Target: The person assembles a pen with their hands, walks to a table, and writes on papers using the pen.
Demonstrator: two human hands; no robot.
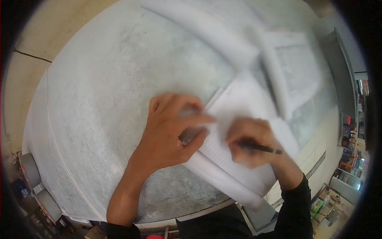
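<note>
A lined paper booklet (242, 159) lies on the worn pale table (99, 91), its pages spread and partly blurred. My right hand (252, 141) is closed around a dark pen (260, 147) over the page. To its left, my left hand (175, 127) hovers at the booklet's left edge, fingers curled but apart, with nothing visible between them. Whether its fingertips touch the paper is unclear. More white sheets (207, 32), blurred, lie beyond the booklet toward the top right.
Two grey rounded objects (47, 205) are at the lower left beside the table. Shelves with coloured items (350, 135) stand at the far right. Boxes and packets (328, 207) fill the lower right. Tiled floor (314, 153) shows past the table's right edge.
</note>
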